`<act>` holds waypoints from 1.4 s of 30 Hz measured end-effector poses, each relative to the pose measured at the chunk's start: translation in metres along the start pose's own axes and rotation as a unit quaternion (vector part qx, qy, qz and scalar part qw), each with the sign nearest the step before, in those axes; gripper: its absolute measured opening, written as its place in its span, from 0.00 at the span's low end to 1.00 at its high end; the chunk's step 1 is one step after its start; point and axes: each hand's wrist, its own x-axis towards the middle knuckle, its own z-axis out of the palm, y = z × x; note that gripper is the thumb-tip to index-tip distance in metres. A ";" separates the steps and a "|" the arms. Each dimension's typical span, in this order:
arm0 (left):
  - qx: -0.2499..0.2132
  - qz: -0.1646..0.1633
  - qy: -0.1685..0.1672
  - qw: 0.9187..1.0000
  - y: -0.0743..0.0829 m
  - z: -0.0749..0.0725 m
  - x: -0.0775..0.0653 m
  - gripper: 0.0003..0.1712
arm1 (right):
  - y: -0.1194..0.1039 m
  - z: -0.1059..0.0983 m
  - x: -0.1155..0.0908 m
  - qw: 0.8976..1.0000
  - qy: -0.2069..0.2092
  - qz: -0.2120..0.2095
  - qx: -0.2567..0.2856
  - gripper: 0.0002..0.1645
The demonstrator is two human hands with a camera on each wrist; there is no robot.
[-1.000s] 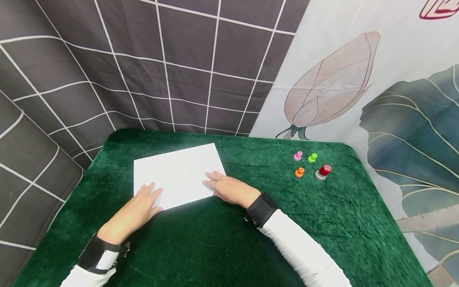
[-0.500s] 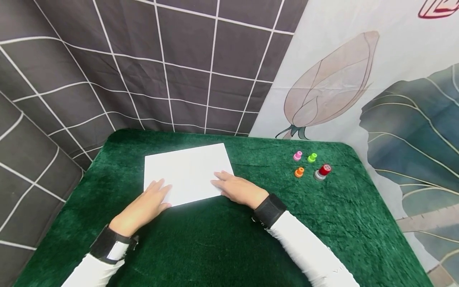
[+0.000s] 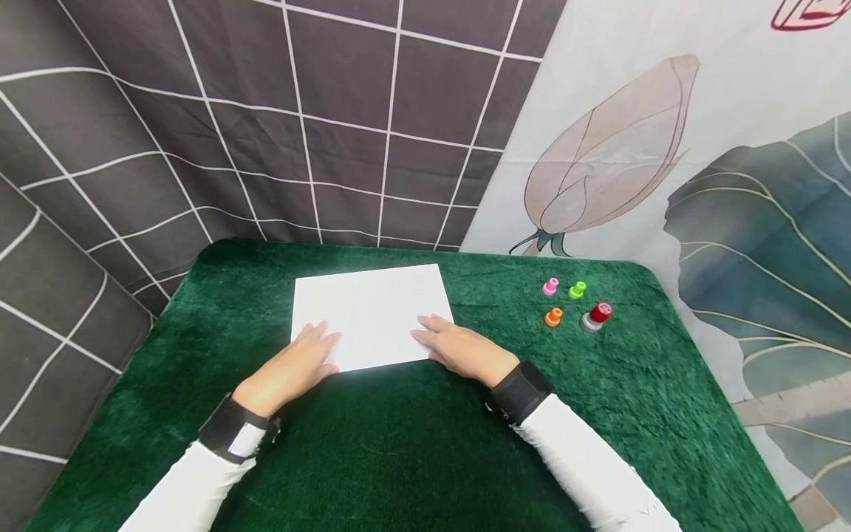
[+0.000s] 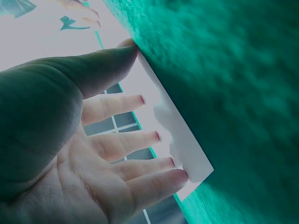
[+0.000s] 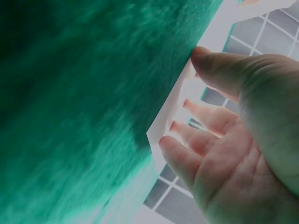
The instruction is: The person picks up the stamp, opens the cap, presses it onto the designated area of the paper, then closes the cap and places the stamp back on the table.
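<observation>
A blank white sheet of paper (image 3: pixel 375 307) lies flat on the green cloth in the head view. My left hand (image 3: pixel 292 373) rests on its near left corner, and the right hand (image 3: pixel 468 351) rests on the right edge near the front corner. In the left wrist view the fingers (image 4: pixel 121 144) are straight, their tips on the paper, with the thumb at the near edge. Seen from the right wrist, extended fingers (image 5: pixel 182 161) touch the sheet and the thumb meets its edge. Neither hand grips the paper.
Right of the sheet stand small pegs shaped like stamps: pink (image 3: pixel 549 287), green (image 3: pixel 577 290) and orange (image 3: pixel 553 318). Beside them is a larger red-topped one with a grey base (image 3: pixel 596 315). Green cloth (image 3: pixel 399 451) covers the table; curtains hang behind.
Both hands have slid the paper to the right across the cloth. It has also turned slightly, so its long edges slope less. The small pegs stay where they were.
</observation>
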 end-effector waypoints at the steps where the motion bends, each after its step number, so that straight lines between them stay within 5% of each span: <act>1: -0.002 0.002 -0.001 1.000 0.001 0.001 0.003 0.32 | 0.001 0.000 -0.003 1.000 0.002 0.001 0.000 0.28; 29: -0.006 0.055 -0.044 0.997 0.037 0.007 0.066 0.32 | 0.033 -0.009 -0.061 0.998 0.024 0.054 0.009 0.27; 42: -0.011 0.050 -0.075 0.996 0.056 0.015 0.085 0.33 | 0.040 -0.010 -0.084 0.997 0.019 0.079 0.006 0.27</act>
